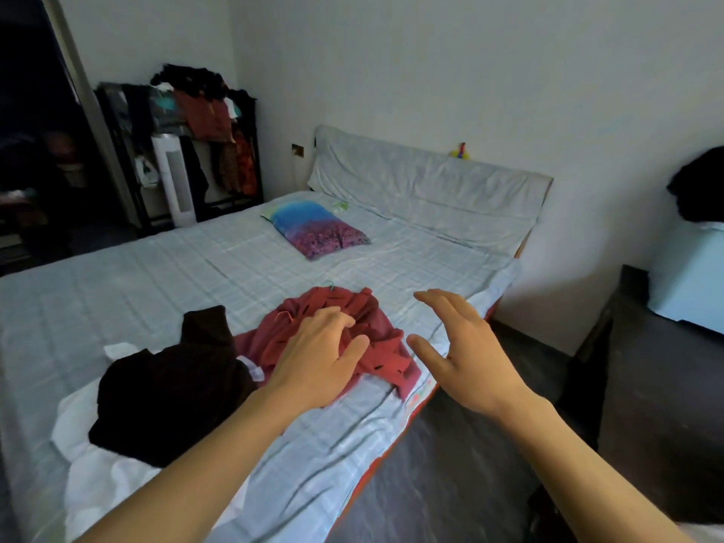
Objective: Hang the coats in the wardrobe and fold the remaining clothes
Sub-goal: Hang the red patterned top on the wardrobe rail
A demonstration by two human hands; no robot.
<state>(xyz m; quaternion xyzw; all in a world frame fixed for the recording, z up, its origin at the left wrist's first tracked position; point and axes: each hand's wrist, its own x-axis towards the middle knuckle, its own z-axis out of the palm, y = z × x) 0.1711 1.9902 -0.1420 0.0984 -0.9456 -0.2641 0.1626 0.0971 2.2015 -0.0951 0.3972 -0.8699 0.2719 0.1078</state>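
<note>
Left hand (321, 354) clutches the red top (376, 335) on the bed (156, 268), right hand (462, 346) spread, empty; dark coat (168, 389) unhung, nothing folded.

Crumpled red garment (364, 331) beside dark garment (172, 389)
</note>
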